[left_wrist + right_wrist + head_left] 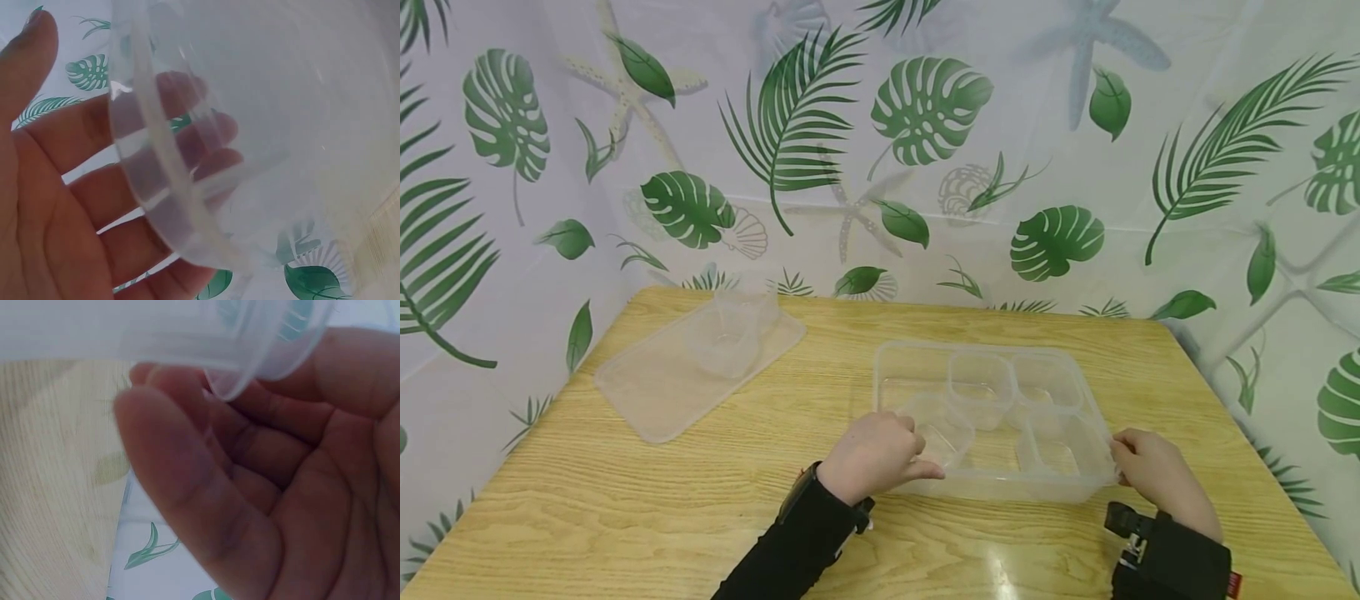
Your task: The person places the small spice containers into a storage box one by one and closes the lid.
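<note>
At the far left of the light wooden table (625, 517) lies a flat, clear rectangular plastic lid (662, 387) with a small clear plastic cup (741, 321) standing on it. Right of centre sits a clear, rectangular plastic tray with several compartments (992, 412), near the table's front edge. The left hand (876, 454) grips the tray's near-left corner, fingers curled round the rim (156, 187). The right hand (1153, 471) holds the near-right corner, its fingers bent against the rim (250, 369). A leaf-patterned white curtain (925, 125) backs the table.

Head overview; wrist close-ups beneath tray (992, 483)
</note>
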The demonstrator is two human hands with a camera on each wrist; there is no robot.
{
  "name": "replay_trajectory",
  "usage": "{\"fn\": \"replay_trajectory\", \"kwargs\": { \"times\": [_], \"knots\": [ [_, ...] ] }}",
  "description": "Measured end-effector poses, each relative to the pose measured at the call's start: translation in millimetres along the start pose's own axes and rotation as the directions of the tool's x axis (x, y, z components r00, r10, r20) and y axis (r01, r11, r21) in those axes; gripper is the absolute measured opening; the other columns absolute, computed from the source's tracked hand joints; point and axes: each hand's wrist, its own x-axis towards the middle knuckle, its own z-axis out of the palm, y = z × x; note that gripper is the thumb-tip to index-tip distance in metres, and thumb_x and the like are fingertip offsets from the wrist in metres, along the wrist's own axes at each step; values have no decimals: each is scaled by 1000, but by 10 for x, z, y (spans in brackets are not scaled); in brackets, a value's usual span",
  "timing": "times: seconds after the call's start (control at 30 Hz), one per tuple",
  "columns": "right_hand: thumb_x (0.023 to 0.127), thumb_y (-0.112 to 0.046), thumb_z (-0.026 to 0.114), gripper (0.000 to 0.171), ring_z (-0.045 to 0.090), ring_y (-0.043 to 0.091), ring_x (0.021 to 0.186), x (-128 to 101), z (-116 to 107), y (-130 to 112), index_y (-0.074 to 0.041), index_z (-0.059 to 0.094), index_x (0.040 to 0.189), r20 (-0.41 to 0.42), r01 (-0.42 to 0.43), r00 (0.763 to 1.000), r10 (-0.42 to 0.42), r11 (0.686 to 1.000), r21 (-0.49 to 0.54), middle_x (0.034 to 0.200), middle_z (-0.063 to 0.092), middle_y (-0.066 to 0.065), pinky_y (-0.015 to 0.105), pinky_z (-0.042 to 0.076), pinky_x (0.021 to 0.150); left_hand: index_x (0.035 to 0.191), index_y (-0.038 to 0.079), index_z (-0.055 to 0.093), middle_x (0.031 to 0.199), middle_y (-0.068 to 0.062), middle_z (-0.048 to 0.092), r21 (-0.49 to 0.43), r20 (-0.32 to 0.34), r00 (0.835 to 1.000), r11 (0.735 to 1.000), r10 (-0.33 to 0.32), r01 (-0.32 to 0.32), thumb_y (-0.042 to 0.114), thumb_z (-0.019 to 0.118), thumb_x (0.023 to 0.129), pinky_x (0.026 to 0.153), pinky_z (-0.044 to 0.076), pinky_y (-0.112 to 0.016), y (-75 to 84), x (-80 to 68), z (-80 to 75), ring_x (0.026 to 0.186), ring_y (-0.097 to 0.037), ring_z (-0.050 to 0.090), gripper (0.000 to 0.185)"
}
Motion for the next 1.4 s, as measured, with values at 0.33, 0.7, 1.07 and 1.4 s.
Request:
{"fn": "replay_trajectory", "kwargs": {
  "times": [0.33, 0.7, 1.07, 1.4],
  "knots": [
    [96, -16, 33, 36, 53, 17, 65, -4, 10, 5, 14, 50, 106, -4, -4, 1000, 4, 1000, 1, 77, 56, 7, 32, 41, 55, 77, 18, 64, 65, 5, 47, 6, 54, 998, 1000, 9, -9, 59, 44, 81, 53, 37, -19, 35, 26, 30, 59, -9, 45, 46],
    [96, -17, 33, 38, 53, 16, 65, -1, 10, 8, 14, 50, 108, -12, -1, 1000, 1, 1000, -4, 79, 57, 8, 32, 42, 56, 80, 17, 65, 78, 4, 55, -57, 32, 999, 998, 38, -36, 55, 49, 81, 56, 40, -17, 75, 64, 83, 64, -8, 50, 41],
    [95, -19, 33, 38, 53, 17, 65, 2, 8, 11, 13, 50, 109, -11, -3, 1000, 3, 1000, 8, 78, 56, 7, 32, 41, 56, 95, 12, 63, 96, -2, 56, -143, -20, 996, 986, 83, -85, 47, 49, 85, 59, 43, -12, 129, 95, 86, 71, -6, 55, 39],
    [96, -17, 33, 39, 53, 17, 66, 1, 5, -6, 15, 48, 110, -9, -7, 1000, 7, 1000, -3, 80, 57, 8, 32, 42, 57, 94, 11, 62, 88, 0, 52, -103, -40, 996, 991, 81, -85, 46, 49, 87, 50, 39, -10, 163, 104, 127, 58, -2, 50, 38]
  ]
}}
